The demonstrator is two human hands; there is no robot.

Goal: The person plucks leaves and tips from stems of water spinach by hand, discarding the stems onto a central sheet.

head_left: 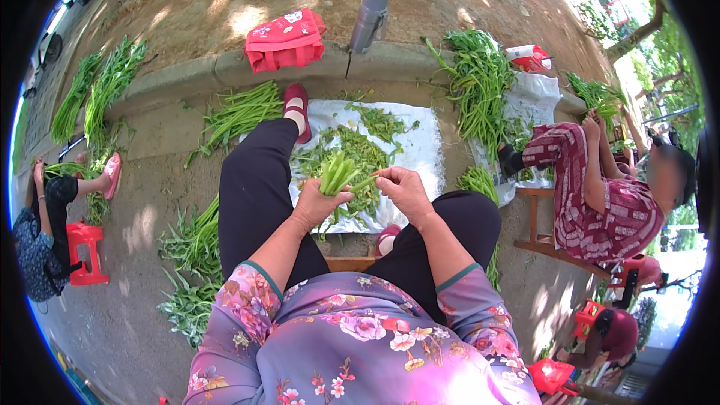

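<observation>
One stem (364,182) is pinched in the right hand (406,192); steady the stalk bunch (337,172) with the left hand (316,205) curled around it.

Grey pvmt (142,262) partly covered by wht sheet (424,154), strewn w/ green leaf trimmings (381,121); leafy stalk bundles (201,236) laid either side.

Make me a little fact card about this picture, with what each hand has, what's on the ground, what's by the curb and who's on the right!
Left hand: holding a bunch of green stems
Right hand: pinching a thin stem
Ground: white sheet with loose leaves on it
Curb: red bag, grey flask
Right side: seated person in maroon patterned clothes
</observation>
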